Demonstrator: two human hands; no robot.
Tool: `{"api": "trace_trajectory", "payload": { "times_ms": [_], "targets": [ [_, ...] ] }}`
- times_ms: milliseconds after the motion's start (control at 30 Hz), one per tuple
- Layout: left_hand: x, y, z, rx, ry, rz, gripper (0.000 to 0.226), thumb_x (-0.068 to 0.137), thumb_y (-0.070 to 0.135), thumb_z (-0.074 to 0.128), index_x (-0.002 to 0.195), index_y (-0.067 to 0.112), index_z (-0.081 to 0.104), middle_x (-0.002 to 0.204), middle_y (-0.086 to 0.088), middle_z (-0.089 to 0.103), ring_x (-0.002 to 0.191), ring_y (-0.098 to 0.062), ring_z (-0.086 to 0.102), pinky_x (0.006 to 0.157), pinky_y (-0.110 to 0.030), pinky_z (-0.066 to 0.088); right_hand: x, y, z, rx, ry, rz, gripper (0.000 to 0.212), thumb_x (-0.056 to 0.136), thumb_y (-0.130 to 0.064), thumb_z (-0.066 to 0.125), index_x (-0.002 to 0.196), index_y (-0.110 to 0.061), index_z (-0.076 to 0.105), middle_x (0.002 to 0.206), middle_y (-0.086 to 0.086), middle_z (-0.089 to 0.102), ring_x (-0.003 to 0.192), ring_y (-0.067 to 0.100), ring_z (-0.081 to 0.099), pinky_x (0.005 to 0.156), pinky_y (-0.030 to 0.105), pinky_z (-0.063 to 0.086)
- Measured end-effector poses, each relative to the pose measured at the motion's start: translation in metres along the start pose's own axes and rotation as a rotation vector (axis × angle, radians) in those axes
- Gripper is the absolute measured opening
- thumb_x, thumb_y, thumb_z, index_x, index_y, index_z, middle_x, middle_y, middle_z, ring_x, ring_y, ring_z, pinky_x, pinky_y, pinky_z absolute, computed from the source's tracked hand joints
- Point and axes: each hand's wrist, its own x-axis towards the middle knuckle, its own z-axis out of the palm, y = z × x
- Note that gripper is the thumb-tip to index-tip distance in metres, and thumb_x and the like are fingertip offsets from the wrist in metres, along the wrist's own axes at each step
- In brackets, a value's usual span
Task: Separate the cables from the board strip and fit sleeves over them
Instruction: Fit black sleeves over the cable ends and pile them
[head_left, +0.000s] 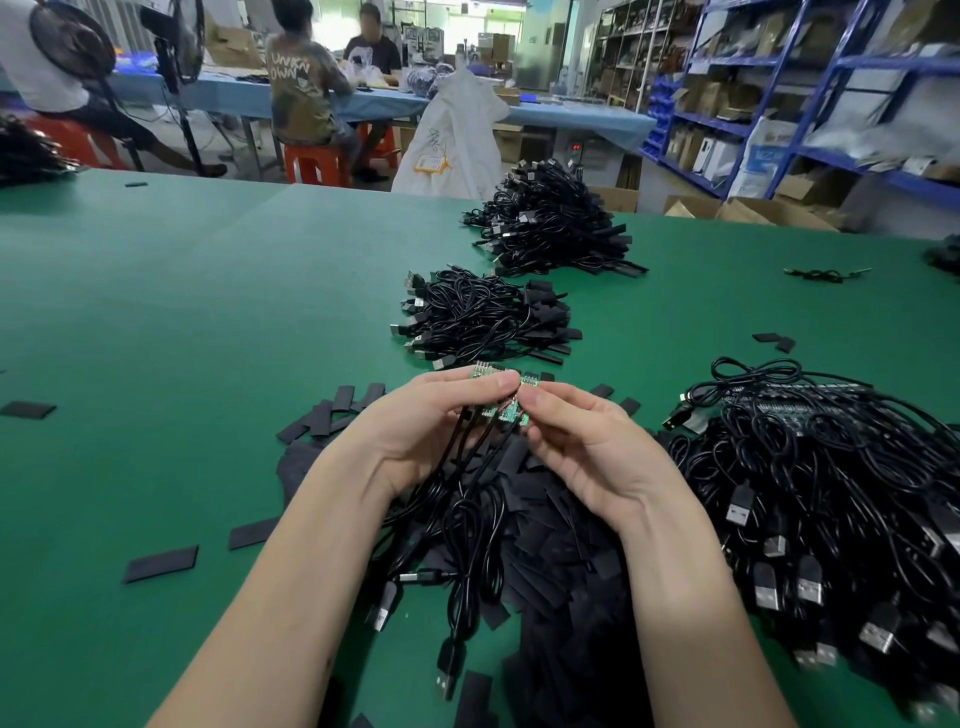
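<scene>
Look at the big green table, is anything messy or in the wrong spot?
A few flat black rectangular sleeves lie scattered on the green table mat, away from the main sleeve heap. One lone black cable sits apart at the far right. Otherwise the black cable piles look tidy.
</scene>
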Motion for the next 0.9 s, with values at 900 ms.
{"api": "trace_trajectory", "payload": {
  "times_ms": [900],
  "targets": [
    [0.0006,-0.0003,0.0011,-0.149,-0.029,-0.082,0.012,0.08,0.021,0.071,0.077,0.014,0.08,0.073,0.0,0.073,0.055,-0.008,0.067,0.05,-0.017,0.053,0.0012,0.0027,0.0078,0.139,0.016,0.09,0.01,0.058,-0.011,0.082,0.068,-0.01,0.081,0.067,0.0,0.069,0.054,0.006,0.063,0.053,0.015,0.054]
  ]
}}
